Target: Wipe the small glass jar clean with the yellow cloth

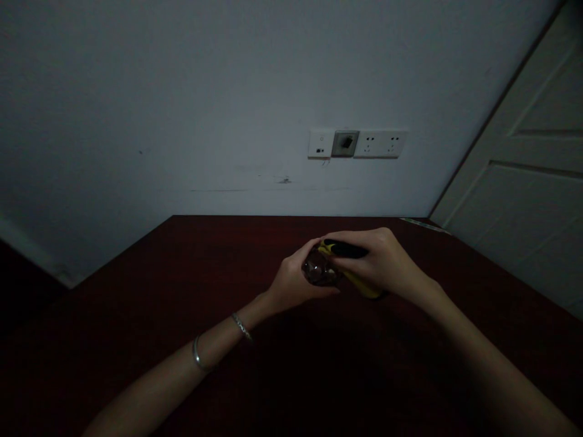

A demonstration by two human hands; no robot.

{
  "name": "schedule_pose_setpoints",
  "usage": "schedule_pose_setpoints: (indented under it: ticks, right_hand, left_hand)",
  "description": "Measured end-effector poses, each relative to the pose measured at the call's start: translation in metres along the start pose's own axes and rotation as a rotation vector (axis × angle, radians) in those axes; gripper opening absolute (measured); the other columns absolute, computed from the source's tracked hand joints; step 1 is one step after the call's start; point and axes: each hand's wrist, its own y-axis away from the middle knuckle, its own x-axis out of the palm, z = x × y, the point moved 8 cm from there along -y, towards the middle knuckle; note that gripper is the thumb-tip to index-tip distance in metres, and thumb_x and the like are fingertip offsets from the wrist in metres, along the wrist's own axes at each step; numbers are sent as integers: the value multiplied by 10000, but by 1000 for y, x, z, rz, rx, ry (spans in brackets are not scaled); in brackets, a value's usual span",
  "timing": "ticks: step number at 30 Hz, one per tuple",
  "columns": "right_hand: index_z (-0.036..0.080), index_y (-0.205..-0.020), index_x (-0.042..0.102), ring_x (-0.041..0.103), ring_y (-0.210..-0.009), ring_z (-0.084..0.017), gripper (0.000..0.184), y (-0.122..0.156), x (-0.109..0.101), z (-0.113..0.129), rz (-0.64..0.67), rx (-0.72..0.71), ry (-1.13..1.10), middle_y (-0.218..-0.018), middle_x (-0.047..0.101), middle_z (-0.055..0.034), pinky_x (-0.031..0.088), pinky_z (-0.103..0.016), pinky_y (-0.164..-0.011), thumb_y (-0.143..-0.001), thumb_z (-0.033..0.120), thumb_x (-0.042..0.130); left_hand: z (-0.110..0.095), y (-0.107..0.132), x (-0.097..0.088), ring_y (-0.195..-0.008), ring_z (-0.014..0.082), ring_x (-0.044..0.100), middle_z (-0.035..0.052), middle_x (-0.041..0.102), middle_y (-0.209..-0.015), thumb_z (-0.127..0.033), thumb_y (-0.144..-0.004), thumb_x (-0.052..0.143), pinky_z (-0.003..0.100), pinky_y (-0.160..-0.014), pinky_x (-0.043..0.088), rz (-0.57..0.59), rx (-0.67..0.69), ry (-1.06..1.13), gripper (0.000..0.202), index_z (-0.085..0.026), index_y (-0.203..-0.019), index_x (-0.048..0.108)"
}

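Note:
Near the middle of the dark red table, my left hand (294,276) is wrapped round a small see-through glass container (320,270), its shiny rounded surface facing me. Whether it is a cup or a jar I cannot tell. From the other side, my right hand (380,258) is closed on a black and yellow tool (346,249). The tool's yellow tip touches or overlaps the upper rim of the glass, and another yellow part shows below the right hand's fingers. Fingers and dim light hide the tool's exact kind.
The dark red table (218,243) reaches back to a pale wall (228,91). On that wall is a row of sockets and switches (357,144). A white panelled door (528,152) stands at the right, with a pale strip (423,224) on the table's back right edge.

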Motion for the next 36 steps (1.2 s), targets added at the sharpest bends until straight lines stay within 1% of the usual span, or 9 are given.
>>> schedule_pose_setpoints:
  ticks: [5, 10, 15, 18, 21, 24, 27, 32, 36]
  right_hand:
    - [214, -1099, 695, 721, -855, -239, 349, 3, 5, 7, 92, -53, 42, -999, 753, -54, 555, -342, -758, -752, 181, 695]
    - [238, -994, 733, 718, -776, -203, 235, 6, 12, 16, 179, -52, 59, -893, 764, -33, 521, -279, -700, -770, 184, 685]
    - [222, -969, 737, 707, -748, -163, 195, 6, 10, 28, 258, -52, -191, -890, 760, -9, 515, -238, -671, -792, 189, 660]
    - [222, -961, 739, 708, -761, -172, 197, 3, -8, 19, 153, 56, -319, -896, 760, -2, 549, -252, -695, -777, 270, 687]
    - [221, -933, 744, 711, -816, -211, 223, 2, -29, 3, -13, 159, -321, -927, 759, -23, 576, -311, -740, -747, 340, 716]
    - [215, -942, 739, 710, -865, -237, 228, 3, -38, -6, -147, 183, -297, -969, 755, -43, 583, -367, -785, -758, 346, 706]
    - [217, -981, 729, 706, -905, -246, 222, 3, -39, -7, -253, 156, -259, -1003, 749, -47, 578, -401, -826, -783, 309, 688]
    - [239, -1104, 686, 679, -998, -244, 289, 3, -34, 2, -282, 36, -212, -1119, 714, -50, 536, -430, -913, -818, 260, 655]
    - [237, -1125, 667, 653, -1054, -239, 291, 2, -32, 9, -270, -27, -201, -1173, 687, -62, 501, -432, -959, -837, 271, 639]
  left_hand:
    - [3, 0, -1, -1071, 302, 630, 144, 646, -1183, -362, -498, 872, 481, -966, 508, -18, -20, -10, 914, -155, -1301, 487]
    - [12, 2, -1, -1015, 291, 653, 140, 665, -1146, -368, -505, 869, 461, -940, 523, -7, -88, 6, 954, -144, -1330, 446]
    - [18, 3, -1, -1009, 297, 657, 147, 651, -1168, -285, -503, 860, 434, -880, 553, 21, -121, 147, 924, -158, -1321, 448]
    - [18, 2, -2, -1002, 291, 667, 159, 625, -1213, -263, -498, 863, 408, -823, 580, 27, -169, 338, 931, -177, -1316, 428]
    - [17, 0, -7, -979, 278, 678, 163, 609, -1234, -235, -469, 876, 391, -795, 591, 4, -227, 435, 940, -186, -1294, 428]
    - [17, -1, -12, -955, 265, 681, 168, 612, -1219, -232, -465, 876, 368, -778, 592, -46, -257, 488, 928, -173, -1280, 438]
    - [15, -3, -16, -977, 276, 669, 162, 624, -1193, -287, -467, 879, 363, -779, 589, -100, -219, 527, 901, -159, -1257, 465]
    - [5, -4, -18, -1001, 287, 657, 157, 630, -1178, -397, -488, 871, 371, -800, 583, -105, -177, 531, 883, -158, -1243, 478]
    - [-8, -5, -18, -1015, 289, 653, 158, 624, -1192, -390, -487, 875, 367, -804, 583, -79, -178, 555, 879, -161, -1235, 475]
